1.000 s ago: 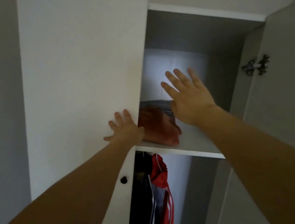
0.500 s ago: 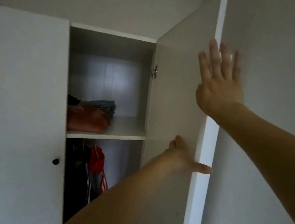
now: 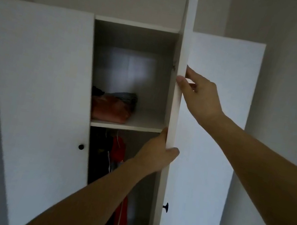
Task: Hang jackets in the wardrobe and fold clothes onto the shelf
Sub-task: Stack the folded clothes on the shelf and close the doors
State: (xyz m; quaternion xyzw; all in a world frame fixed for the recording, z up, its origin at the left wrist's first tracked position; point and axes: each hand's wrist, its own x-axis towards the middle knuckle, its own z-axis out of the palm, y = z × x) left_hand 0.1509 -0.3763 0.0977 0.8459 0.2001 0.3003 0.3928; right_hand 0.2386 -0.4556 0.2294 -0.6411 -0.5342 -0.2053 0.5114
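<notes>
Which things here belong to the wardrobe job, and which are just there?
Job:
- right door, edge held by left hand and right hand
- folded clothes on shelf
- hung red jacket

Just there:
- left door
- black knobs

No legible text, label, brand, number or sign appears in the head view; the visible surfaces are plain and unmarked.
</notes>
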